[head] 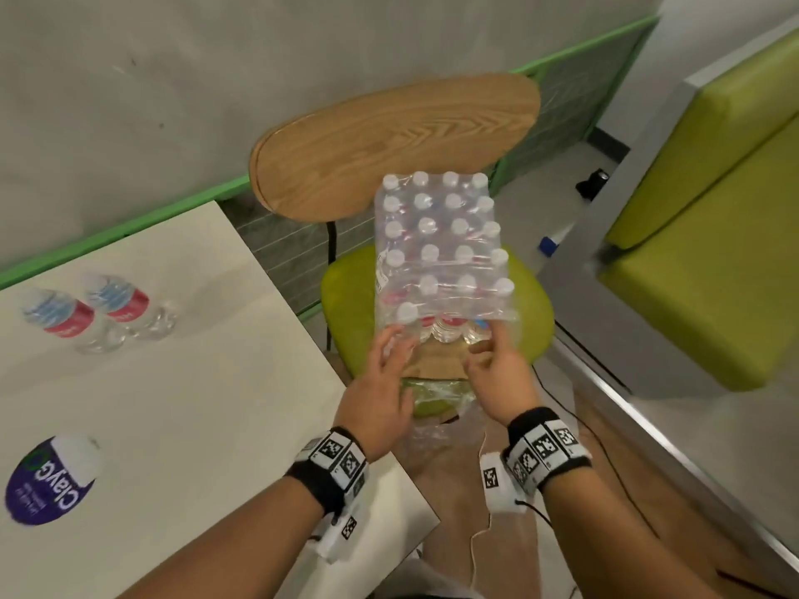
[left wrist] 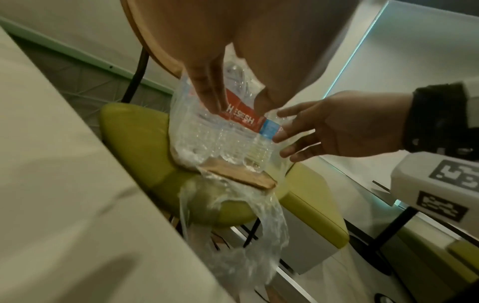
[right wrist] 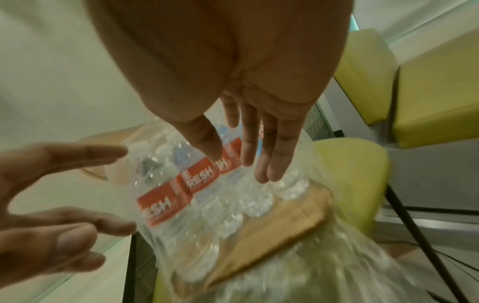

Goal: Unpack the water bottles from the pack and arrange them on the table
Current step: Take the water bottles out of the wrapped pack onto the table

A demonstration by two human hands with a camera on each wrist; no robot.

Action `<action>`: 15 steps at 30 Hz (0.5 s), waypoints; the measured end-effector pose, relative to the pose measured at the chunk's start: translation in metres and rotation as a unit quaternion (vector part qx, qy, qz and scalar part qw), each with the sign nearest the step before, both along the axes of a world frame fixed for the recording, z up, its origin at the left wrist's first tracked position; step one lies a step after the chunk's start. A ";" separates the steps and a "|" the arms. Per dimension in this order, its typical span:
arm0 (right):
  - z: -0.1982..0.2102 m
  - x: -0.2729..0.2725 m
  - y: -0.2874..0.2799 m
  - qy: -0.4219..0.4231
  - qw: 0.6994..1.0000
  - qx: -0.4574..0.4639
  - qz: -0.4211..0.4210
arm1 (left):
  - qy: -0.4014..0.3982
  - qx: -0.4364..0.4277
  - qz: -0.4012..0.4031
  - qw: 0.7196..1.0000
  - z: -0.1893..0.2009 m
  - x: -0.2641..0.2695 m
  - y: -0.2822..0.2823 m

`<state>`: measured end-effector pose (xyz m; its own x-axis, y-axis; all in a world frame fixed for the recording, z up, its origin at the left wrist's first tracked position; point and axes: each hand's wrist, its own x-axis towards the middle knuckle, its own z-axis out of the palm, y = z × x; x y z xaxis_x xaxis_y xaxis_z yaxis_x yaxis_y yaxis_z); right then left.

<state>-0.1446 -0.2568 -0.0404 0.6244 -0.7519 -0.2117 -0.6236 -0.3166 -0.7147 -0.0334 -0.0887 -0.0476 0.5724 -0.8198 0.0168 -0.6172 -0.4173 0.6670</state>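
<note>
A shrink-wrapped pack of water bottles (head: pixel 436 248) with white caps and red labels stands on a brown cardboard sheet (head: pixel 436 361) on the chair's green seat (head: pixel 532 322). Its wrap is torn at the near end, and loose film (left wrist: pixel 233 235) hangs over the seat's front. My left hand (head: pixel 391 343) has straight fingers against the near-left bottle (left wrist: pixel 241 116). My right hand (head: pixel 488 348) is spread at the near-right corner of the pack, its fingers (right wrist: pixel 274 164) over the labels. Neither hand grips anything. Two unpacked bottles (head: pixel 58 315) (head: pixel 123 300) stand on the white table (head: pixel 194 404).
A purple-labelled bottle (head: pixel 47 477) stands on the table near the left edge. The chair's wooden back (head: pixel 389 144) rises behind the pack. A green sofa (head: pixel 713 274) with a grey frame is on the right. Cables run across the floor (head: pixel 605 447).
</note>
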 end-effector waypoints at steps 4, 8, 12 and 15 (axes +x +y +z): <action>0.004 0.026 -0.024 0.013 1.000 0.022 0.018 | -0.041 0.021 0.025 0.999 0.004 0.013 -0.017; 0.000 0.043 -0.033 0.025 0.999 0.026 0.035 | -0.066 0.018 0.040 0.997 0.014 0.033 -0.031; -0.004 0.047 -0.038 0.014 1.000 0.003 -0.001 | -0.088 -0.041 0.069 0.993 0.028 0.042 -0.039; -0.003 0.045 -0.037 0.017 1.000 -0.022 -0.001 | -0.138 -0.012 0.022 0.990 0.022 0.038 -0.040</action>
<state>-0.0998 -0.2938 -0.0434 0.6165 -0.7616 -0.1995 -0.6480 -0.3469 -0.6781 0.0046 -0.1284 -0.0251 0.5792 -0.7911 0.1968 -0.7584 -0.4343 0.4861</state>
